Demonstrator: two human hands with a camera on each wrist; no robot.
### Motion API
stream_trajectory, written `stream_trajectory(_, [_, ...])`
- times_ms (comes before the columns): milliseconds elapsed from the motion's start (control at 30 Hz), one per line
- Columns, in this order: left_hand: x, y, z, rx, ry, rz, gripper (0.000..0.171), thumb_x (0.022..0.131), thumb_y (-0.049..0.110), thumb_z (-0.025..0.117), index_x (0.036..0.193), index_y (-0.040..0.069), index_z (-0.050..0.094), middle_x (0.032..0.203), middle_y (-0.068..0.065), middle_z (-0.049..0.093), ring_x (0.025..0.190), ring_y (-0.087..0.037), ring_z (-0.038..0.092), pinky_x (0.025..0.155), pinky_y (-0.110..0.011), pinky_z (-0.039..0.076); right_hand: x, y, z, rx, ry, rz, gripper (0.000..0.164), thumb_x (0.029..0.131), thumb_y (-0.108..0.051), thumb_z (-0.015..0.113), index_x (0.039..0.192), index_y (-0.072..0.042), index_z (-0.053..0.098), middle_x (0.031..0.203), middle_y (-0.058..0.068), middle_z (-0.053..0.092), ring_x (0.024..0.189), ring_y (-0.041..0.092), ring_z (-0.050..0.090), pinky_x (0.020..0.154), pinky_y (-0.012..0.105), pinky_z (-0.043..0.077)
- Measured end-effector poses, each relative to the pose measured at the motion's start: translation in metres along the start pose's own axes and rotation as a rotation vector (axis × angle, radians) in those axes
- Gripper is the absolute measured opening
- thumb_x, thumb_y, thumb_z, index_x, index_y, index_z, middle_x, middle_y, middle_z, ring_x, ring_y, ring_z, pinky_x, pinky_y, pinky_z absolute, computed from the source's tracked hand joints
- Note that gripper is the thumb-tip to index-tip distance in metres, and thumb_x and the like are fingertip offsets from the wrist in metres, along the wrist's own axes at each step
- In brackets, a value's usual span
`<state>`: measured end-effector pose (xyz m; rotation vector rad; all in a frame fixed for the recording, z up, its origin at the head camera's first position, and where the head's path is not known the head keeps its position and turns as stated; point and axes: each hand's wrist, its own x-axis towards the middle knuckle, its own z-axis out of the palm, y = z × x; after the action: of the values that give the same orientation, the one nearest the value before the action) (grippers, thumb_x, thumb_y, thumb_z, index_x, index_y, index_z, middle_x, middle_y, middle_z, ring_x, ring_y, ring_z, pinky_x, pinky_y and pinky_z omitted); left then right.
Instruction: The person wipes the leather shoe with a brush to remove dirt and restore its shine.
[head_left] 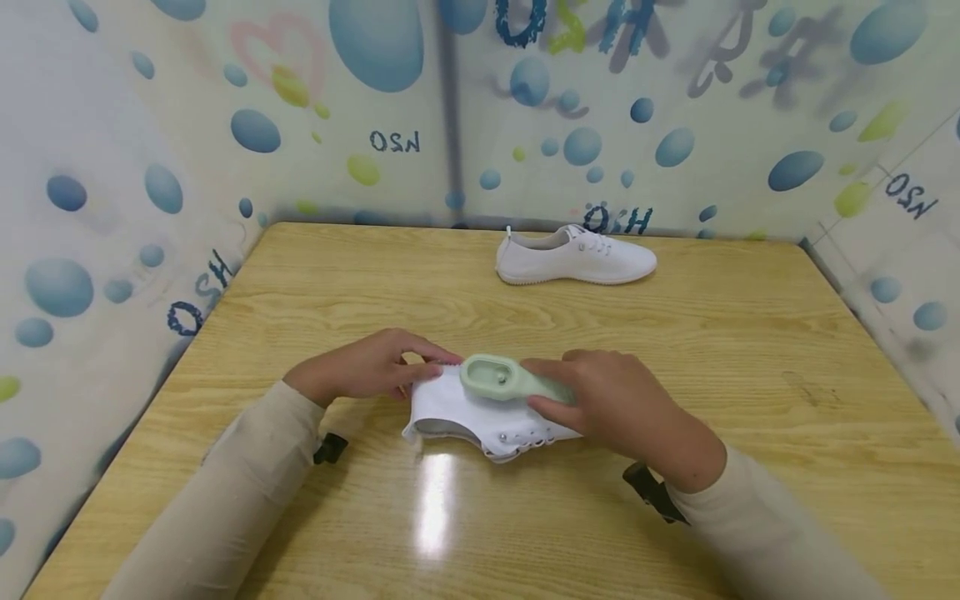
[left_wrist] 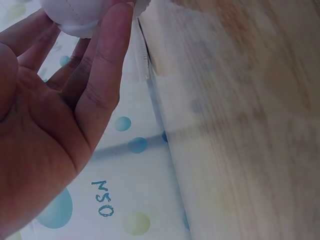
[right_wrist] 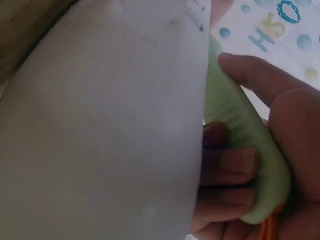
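A white lace-up shoe (head_left: 442,408) lies tipped on its side near the table's middle, its opening facing my body. My left hand (head_left: 367,367) grips the heel end, thumb and fingers bent round it; the left wrist view shows the heel (left_wrist: 75,12) between the fingertips. In my right hand (head_left: 615,400) is a pale green brush (head_left: 491,377), its head lying over the shoe's side near the sole edge. Fingers wrap its ribbed handle (right_wrist: 235,125) in the right wrist view, and an orange cord (right_wrist: 270,226) hangs from the end. The bristles are hidden underneath.
A second white shoe (head_left: 577,257) stands upright at the table's back edge, toe pointing right. The wooden table (head_left: 360,283) meets patterned walls (head_left: 337,183) at the back and sides. Dark straps with small mounts (head_left: 330,448) sit at both wrists.
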<state>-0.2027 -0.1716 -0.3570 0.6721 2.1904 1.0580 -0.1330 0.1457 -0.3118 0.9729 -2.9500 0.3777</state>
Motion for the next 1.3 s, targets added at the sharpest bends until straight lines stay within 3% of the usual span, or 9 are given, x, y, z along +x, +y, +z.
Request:
stream_trajectory(100, [0.000,0.001,0.000,0.001,0.000,-0.003,0.033,0.102,0.024,0.059,0.135,0.027,0.063,0.137,-0.006,0.063,0.090,-0.016,0.068,0.072,-0.038,0.060,-0.001,0.000,-0.001,-0.010,-0.023,0.024,0.039,0.094,-0.041,0.068,0.128,-0.024,0.069,0.087,0.002,0.071,0.070,0.011,0.060,0.057,0.031,0.048])
stream_trajectory(233, [0.000,0.002,0.000,0.008,0.004,-0.009,0.033,0.102,0.025,0.058,0.135,0.027,0.063,0.138,-0.006,0.062,0.091,-0.016,0.067,0.071,-0.038,0.059,-0.009,0.012,-0.022,0.037,-0.116,0.088,0.038,0.094,-0.047,0.065,0.128,-0.029,0.068,0.101,-0.002,0.075,0.082,0.010,0.065,0.064,0.035,0.051])
stream_trajectory(433, [0.000,0.001,0.000,0.013,0.009,-0.008,0.033,0.102,0.025,0.058,0.134,0.027,0.064,0.137,-0.005,0.062,0.088,-0.015,0.066,0.070,-0.038,0.059,-0.027,0.031,-0.049,0.079,-0.163,0.142,0.035,0.090,-0.050,0.069,0.121,-0.033,0.072,0.109,-0.007,0.075,0.072,0.007,0.054,0.060,0.028,0.041])
stream_trajectory(567, [0.001,0.001,0.000,0.011,0.007,-0.003,0.033,0.102,0.024,0.058,0.135,0.026,0.064,0.137,-0.007,0.062,0.087,-0.016,0.066,0.070,-0.038,0.059,-0.024,0.028,-0.043,0.078,-0.149,0.116,0.035,0.090,-0.048,0.070,0.121,-0.032,0.073,0.110,-0.006,0.075,0.078,0.005,0.058,0.064,0.030,0.045])
stream_trajectory(667, [0.001,0.001,0.000,0.006,0.004,-0.004,0.033,0.102,0.024,0.058,0.135,0.026,0.064,0.137,-0.007,0.063,0.087,-0.016,0.067,0.070,-0.038,0.059,-0.015,0.017,-0.027,0.049,-0.118,0.079,0.036,0.091,-0.046,0.069,0.124,-0.031,0.071,0.100,-0.004,0.076,0.078,0.006,0.061,0.064,0.031,0.049])
stream_trajectory(900, [0.002,0.002,0.000,0.012,0.003,0.010,0.033,0.102,0.024,0.058,0.134,0.025,0.064,0.133,-0.006,0.065,0.078,-0.017,0.067,0.069,-0.039,0.059,-0.003,-0.008,0.002,-0.043,-0.017,-0.002,0.040,0.092,-0.045,0.068,0.128,-0.026,0.069,0.082,0.001,0.067,0.059,0.009,0.052,0.048,0.027,0.040])
stream_trajectory(1100, [0.002,0.003,0.000,0.032,0.007,0.010,0.033,0.102,0.025,0.058,0.134,0.027,0.064,0.135,-0.005,0.064,0.084,-0.015,0.068,0.069,-0.038,0.059,-0.009,0.002,-0.013,-0.014,-0.085,0.070,0.040,0.093,-0.047,0.067,0.128,-0.029,0.069,0.083,-0.003,0.068,0.064,0.008,0.052,0.052,0.027,0.040])
stream_trajectory(1300, [0.000,0.003,0.000,0.027,0.011,-0.003,0.033,0.102,0.025,0.058,0.135,0.026,0.064,0.137,-0.006,0.063,0.086,-0.016,0.068,0.070,-0.038,0.060,-0.023,0.022,-0.042,0.009,-0.138,0.164,0.037,0.092,-0.051,0.066,0.124,-0.033,0.071,0.100,-0.002,0.076,0.072,0.008,0.056,0.057,0.030,0.042])
